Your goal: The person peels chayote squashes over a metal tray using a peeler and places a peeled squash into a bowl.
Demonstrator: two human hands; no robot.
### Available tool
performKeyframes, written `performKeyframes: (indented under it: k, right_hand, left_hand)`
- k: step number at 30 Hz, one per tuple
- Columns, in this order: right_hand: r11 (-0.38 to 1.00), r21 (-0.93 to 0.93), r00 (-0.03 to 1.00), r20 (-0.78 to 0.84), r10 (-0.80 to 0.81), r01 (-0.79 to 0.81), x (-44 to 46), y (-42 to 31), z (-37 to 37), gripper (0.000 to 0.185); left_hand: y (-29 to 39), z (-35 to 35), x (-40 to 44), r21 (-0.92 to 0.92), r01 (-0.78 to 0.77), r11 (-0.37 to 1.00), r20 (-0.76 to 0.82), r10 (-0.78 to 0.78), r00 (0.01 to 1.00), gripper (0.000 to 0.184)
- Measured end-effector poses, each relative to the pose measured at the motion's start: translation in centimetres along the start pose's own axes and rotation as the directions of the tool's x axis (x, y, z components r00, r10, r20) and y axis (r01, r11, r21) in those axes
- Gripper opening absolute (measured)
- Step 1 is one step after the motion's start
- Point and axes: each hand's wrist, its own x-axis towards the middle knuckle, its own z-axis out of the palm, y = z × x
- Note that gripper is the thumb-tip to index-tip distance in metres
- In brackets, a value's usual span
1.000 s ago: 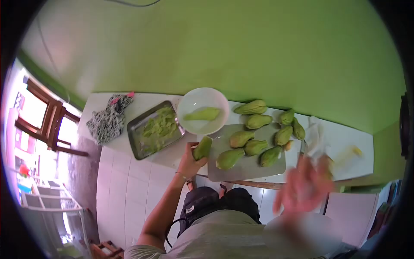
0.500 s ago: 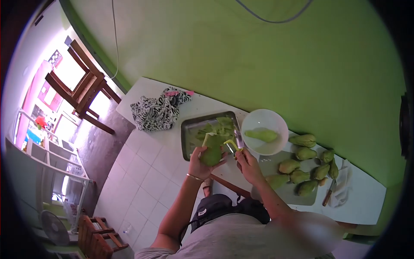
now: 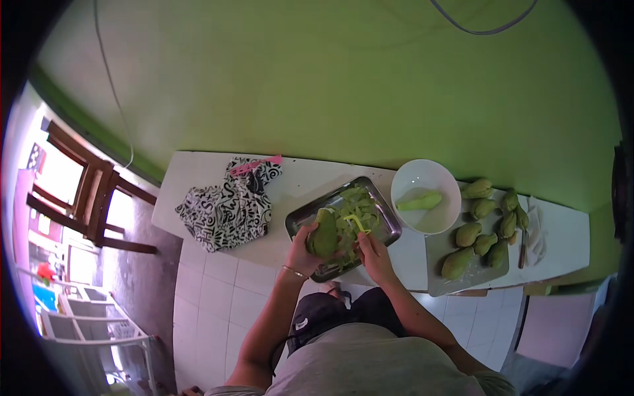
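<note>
Left hand (image 3: 305, 249) closed round a green fruit (image 3: 322, 232), held above the near left part of a metal tray (image 3: 391, 224); palm and fingers hide its lower left side. Long axis runs away from the body, paler end toward the wall (image 3: 370, 99). Right hand (image 3: 375, 257) grips a yellow peeler (image 3: 358, 223) just beside it; blade contact cannot be made out. Peelings (image 3: 360, 198) in tray, partly covered by hands and fruit. Beyond: white bowl (image 3: 429, 175), pale fruit (image 3: 419, 201) inside.
</note>
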Motion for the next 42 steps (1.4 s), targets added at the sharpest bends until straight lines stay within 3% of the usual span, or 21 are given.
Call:
performKeyframes:
  k: [2,5,6,9,12,15,21,24,30,36,42]
  right_hand:
    - [0.998,0.052,0.997,-0.063,0.036,-0.033,-0.7,-0.6,0.0,0.04]
    - [0.995,-0.099,0.995,-0.103,0.015,-0.025,-0.4,-0.3,-1.0,0.039]
    - [0.998,-0.066,0.996,-0.091,-0.002,-0.004,-0.3,-0.4,-1.3,0.041]
    - [0.979,-0.2,0.997,-0.06,-0.056,0.043,0.3,0.2,-2.0,0.046]
    - [0.871,-0.488,0.998,0.03,-0.046,0.055,0.2,-2.1,-1.9,0.051]
    - [0.834,-0.549,0.996,0.09,-0.006,0.054,0.3,-3.1,-1.2,0.051]
    - [0.634,-0.728,0.965,0.185,-0.184,0.26,0.8,-3.6,-1.0,0.049]
    - [0.499,-0.765,0.904,0.263,-0.336,0.408,1.5,-3.5,-0.6,0.047]
    - [0.241,-0.791,0.765,0.387,-0.515,0.562,3.8,-1.8,0.4,0.043]
    - [0.204,-0.751,0.684,0.409,-0.604,0.629,5.7,-1.2,3.1,0.043]
    - [0.182,-0.802,0.728,0.387,-0.566,0.569,5.7,-1.0,4.2,0.039]
  left_hand:
    - [0.1,0.1,0.9,0.018,0.07,0.997,-0.005,-0.07,0.998,0.041]
    - [-0.6,-0.3,1.8,0.054,0.135,0.989,-0.041,-0.133,0.99,0.044]
    - [-1.0,-0.3,2.1,0.068,0.15,0.986,-0.051,-0.146,0.988,0.045]
    - [-1.9,0.6,2.7,0.043,0.126,0.991,-0.01,-0.126,0.992,0.044]
    - [-2.5,1.8,2.5,0.005,0.07,0.997,-0.046,-0.07,0.996,0.04]
    - [-2.9,1.3,3.0,-0.032,0.079,0.996,-0.12,-0.083,0.989,0.04]
    - [-3.2,1.3,2.9,-0.009,0.016,1.0,-0.252,-0.018,0.968,0.041]
    - [-3.2,2.2,1.9,0.024,0.006,1.0,-0.362,0.003,0.932,0.038]
    - [-2.8,1.0,1.8,0.007,0.018,1.0,-0.425,-0.013,0.905,0.036]
    - [-1.1,-1.3,1.7,0.038,-0.001,0.999,-0.414,0.017,0.91,0.045]
    - [-1.2,-2.6,1.5,0.027,-0.03,0.999,-0.367,0.038,0.929,0.047]
